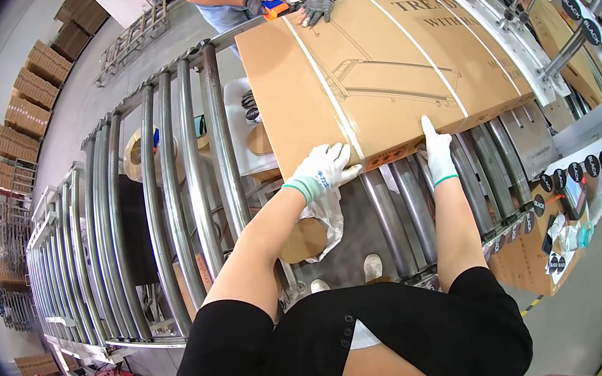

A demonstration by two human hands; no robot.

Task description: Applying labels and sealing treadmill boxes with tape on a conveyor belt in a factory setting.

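The gloved left hand [323,169] lies loosely spread on the near edge of a carton [283,100]; the right hand [438,150] has its thumb up at that edge, its fingers too hidden to tell whether they grip. The carton lies flat on steel rollers [196,156]. Across it, a co-worker's dark glove [316,8] rests on the far edge, beside an orange-and-blue tool [275,8]. A metal frame [539,76] stands close at the carton's right end. White straps [416,53] cross the closed carton, its contents hidden. Stacked boxes [28,109] line the far left.
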